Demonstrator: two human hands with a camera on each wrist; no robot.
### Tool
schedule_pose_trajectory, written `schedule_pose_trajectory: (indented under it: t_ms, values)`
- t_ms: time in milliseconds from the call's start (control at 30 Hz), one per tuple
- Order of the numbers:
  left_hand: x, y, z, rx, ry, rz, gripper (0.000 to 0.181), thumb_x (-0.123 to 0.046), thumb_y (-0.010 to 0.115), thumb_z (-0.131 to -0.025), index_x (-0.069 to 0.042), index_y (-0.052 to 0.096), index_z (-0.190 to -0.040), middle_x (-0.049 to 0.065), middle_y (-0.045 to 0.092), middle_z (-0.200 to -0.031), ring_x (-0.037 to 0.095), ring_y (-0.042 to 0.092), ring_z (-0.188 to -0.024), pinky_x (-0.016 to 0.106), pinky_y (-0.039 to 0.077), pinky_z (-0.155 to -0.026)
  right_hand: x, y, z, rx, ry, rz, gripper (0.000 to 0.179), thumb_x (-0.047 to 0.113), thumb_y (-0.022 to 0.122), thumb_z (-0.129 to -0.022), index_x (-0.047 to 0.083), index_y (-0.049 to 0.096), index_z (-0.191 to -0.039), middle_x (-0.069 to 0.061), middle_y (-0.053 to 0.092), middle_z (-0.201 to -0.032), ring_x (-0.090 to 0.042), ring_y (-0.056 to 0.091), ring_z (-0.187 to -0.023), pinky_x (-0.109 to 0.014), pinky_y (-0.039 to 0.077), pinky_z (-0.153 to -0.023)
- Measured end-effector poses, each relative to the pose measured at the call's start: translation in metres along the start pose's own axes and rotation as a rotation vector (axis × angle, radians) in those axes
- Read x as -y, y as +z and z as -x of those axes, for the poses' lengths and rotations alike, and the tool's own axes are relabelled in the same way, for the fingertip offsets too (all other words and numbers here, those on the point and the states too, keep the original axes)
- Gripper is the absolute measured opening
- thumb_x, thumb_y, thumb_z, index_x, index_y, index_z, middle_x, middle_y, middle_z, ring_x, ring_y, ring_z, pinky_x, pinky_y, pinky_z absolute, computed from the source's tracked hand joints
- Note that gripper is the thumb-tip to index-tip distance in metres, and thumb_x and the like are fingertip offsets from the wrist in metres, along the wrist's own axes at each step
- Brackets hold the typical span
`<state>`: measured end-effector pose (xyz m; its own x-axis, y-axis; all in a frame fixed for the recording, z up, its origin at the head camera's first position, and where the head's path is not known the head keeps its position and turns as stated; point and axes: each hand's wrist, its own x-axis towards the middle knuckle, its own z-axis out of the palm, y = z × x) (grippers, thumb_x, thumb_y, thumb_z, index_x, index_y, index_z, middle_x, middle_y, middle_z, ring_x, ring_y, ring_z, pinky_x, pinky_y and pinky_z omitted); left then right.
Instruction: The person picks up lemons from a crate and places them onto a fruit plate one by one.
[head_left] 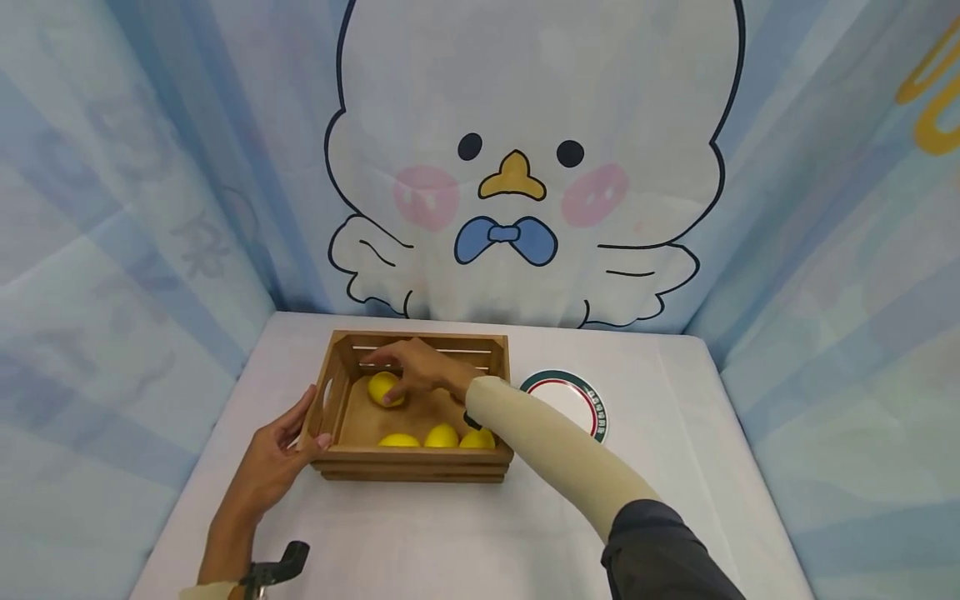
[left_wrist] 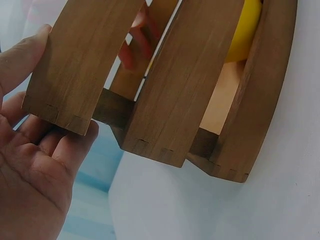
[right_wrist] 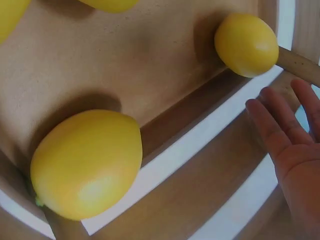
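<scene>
A brown slatted wooden crate (head_left: 420,455) with lemons in it stands on the table. My left hand (head_left: 273,458) grips its front left corner; in the left wrist view the thumb lies on the top slat (left_wrist: 85,65), with fingers curled behind the slat's end. Inside the crate, my right hand (head_left: 420,367) reaches over a lemon (head_left: 381,387) near the back left. The right wrist view has this hand's fingers (right_wrist: 272,122) extended and spread beside that lemon (right_wrist: 246,45). Another lemon (right_wrist: 87,162) lies nearer the wrist. Several lemons (head_left: 441,436) sit along the crate's front wall.
A white plate (head_left: 558,398) with a green and red rim is right of the crate, partly behind my right forearm. A white cloth (head_left: 450,533) covers the table. Printed curtains (head_left: 525,283) hang at the back and both sides.
</scene>
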<state>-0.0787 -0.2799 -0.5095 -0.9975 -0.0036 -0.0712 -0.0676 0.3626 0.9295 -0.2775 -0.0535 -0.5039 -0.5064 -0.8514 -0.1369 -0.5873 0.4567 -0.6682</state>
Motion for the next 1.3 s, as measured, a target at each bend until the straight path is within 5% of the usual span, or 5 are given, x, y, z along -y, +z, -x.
schedule_pose_trajectory:
  t_ms: [300, 533, 900, 1100, 1300]
  values:
    - [0.000, -0.001, 0.000, 0.001, -0.001, -0.017, 0.082, -0.027, 0.072, -0.104, -0.019, 0.024, -0.170, 0.014, 0.023, -0.176, 0.052, 0.033, -0.156, 0.030, 0.052, -0.106, -0.001, 0.008, -0.006, 0.001, 0.024, -0.002, 0.069, 0.017, 0.088, -0.089, 0.012, 0.059, -0.152, -0.005, 0.062, -0.155, -0.017, 0.058, -0.145, -0.027, 0.046, -0.121]
    - [-0.001, -0.001, 0.000, -0.006, 0.008, -0.009, 0.081, -0.025, 0.072, -0.103, -0.018, 0.026, -0.170, 0.013, 0.024, -0.176, 0.052, 0.033, -0.157, 0.014, 0.051, -0.101, 0.000, 0.011, -0.008, 0.005, 0.032, -0.005, 0.067, 0.016, 0.086, -0.090, 0.010, 0.059, -0.151, -0.006, 0.063, -0.153, -0.017, 0.059, -0.143, -0.026, 0.047, -0.120]
    - [-0.003, -0.003, -0.001, -0.011, -0.004, -0.017, 0.082, -0.025, 0.072, -0.103, -0.018, 0.025, -0.170, 0.012, 0.023, -0.177, 0.051, 0.032, -0.157, 0.014, 0.051, -0.101, -0.003, 0.017, -0.016, -0.009, 0.046, 0.118, 0.063, 0.021, 0.090, -0.088, 0.015, 0.065, -0.146, 0.000, 0.070, -0.144, -0.015, 0.066, -0.128, -0.023, 0.052, -0.111]
    - [-0.001, -0.002, 0.000, -0.022, -0.012, -0.035, 0.082, -0.028, 0.072, -0.104, -0.018, 0.024, -0.170, 0.012, 0.023, -0.177, 0.050, 0.034, -0.157, 0.034, 0.051, -0.107, -0.002, 0.024, -0.023, 0.020, 0.033, 0.208, 0.059, 0.021, 0.089, -0.089, 0.013, 0.068, -0.143, -0.002, 0.072, -0.142, -0.016, 0.065, -0.128, -0.025, 0.050, -0.114]
    - [0.002, 0.001, 0.001, -0.013, -0.006, -0.001, 0.081, -0.023, 0.071, -0.104, -0.019, 0.025, -0.170, 0.013, 0.023, -0.177, 0.049, 0.035, -0.157, 0.009, 0.050, -0.099, -0.003, 0.032, -0.027, 0.020, 0.042, 0.226, 0.054, 0.021, 0.089, -0.089, 0.013, 0.071, -0.139, 0.000, 0.073, -0.138, -0.014, 0.066, -0.126, -0.023, 0.050, -0.112]
